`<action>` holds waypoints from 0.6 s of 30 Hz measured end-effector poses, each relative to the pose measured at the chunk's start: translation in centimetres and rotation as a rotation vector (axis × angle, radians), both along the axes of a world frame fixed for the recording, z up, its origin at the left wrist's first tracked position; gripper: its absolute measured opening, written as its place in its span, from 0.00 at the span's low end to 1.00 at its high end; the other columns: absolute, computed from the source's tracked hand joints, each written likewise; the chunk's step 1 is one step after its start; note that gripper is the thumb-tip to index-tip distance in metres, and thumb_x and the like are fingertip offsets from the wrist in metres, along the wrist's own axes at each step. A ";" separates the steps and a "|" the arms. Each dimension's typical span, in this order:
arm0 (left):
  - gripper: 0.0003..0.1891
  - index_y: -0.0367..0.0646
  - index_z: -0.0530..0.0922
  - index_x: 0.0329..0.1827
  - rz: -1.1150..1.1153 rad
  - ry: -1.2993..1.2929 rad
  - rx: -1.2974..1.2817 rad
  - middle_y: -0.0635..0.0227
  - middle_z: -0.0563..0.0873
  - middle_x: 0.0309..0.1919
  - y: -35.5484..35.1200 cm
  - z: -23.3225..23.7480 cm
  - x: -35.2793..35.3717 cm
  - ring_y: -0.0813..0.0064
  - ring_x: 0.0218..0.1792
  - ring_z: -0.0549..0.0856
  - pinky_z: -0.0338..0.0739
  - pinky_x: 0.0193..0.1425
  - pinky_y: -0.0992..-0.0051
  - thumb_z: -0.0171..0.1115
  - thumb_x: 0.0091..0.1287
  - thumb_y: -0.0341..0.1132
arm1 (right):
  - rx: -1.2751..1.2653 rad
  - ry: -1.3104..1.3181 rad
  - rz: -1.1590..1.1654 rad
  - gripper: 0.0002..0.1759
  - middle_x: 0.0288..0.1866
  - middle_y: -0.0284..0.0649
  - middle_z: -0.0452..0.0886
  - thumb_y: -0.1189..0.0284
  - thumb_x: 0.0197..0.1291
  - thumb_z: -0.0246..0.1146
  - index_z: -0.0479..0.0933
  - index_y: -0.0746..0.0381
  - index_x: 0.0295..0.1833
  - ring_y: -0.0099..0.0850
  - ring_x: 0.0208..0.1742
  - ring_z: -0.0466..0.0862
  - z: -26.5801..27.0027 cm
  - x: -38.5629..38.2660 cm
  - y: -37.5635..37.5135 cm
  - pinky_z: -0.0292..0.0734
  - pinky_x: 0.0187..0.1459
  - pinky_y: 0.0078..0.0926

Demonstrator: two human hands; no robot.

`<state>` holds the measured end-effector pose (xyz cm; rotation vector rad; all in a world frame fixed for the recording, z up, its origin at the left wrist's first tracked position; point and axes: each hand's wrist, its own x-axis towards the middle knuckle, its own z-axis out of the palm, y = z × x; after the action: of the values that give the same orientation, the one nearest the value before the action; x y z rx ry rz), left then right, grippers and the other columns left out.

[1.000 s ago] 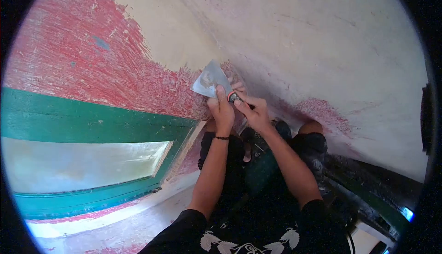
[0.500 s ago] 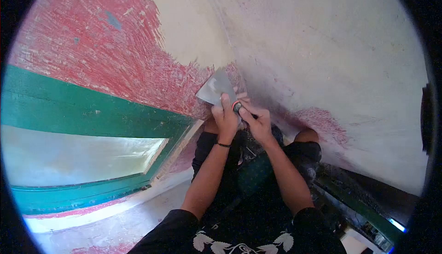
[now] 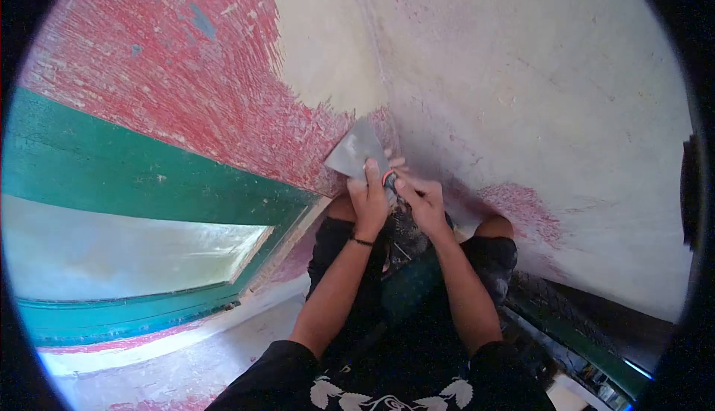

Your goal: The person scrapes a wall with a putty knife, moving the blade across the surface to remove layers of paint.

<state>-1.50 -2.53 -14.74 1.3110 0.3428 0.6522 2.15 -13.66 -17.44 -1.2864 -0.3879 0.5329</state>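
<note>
A wide metal scraper (image 3: pixel 353 152) lies with its blade against the red-streaked wall (image 3: pixel 201 90), close to the corner. My left hand (image 3: pixel 369 204) grips it at the lower blade, one finger laid up along the metal. Around the dark handle with its orange-red ring (image 3: pixel 390 179), my right hand (image 3: pixel 423 206) is closed. Both hands sit close together below the blade. Pale cream patches (image 3: pixel 320 46) of wall show just above the blade's tip.
A green window frame (image 3: pixel 164 176) with a pale pane (image 3: pixel 134 251) is on the left. The whitish wall (image 3: pixel 521 76) on the right bears a red patch (image 3: pixel 525 210). My bent knees are beneath the hands. A dark green beam (image 3: pixel 588 348) runs at lower right.
The view has shifted slightly, so the wall sits a little further right. The scraper appears slightly lower and right, still held in both hands.
</note>
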 end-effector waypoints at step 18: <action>0.26 0.24 0.77 0.54 0.001 -0.012 0.013 0.50 0.88 0.40 1.2 2.9 1.8 0.66 0.38 0.88 0.83 0.45 0.69 0.42 0.81 0.44 | 0.088 0.089 -0.020 0.17 0.26 0.25 0.76 0.65 0.70 0.64 0.83 0.63 0.58 0.15 0.25 0.70 3.3 1.4 1.3 0.65 0.25 0.18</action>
<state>0.28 -1.30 -11.89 1.3183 0.3296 0.6639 3.51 -12.37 -14.10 -1.1761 -0.3207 0.5487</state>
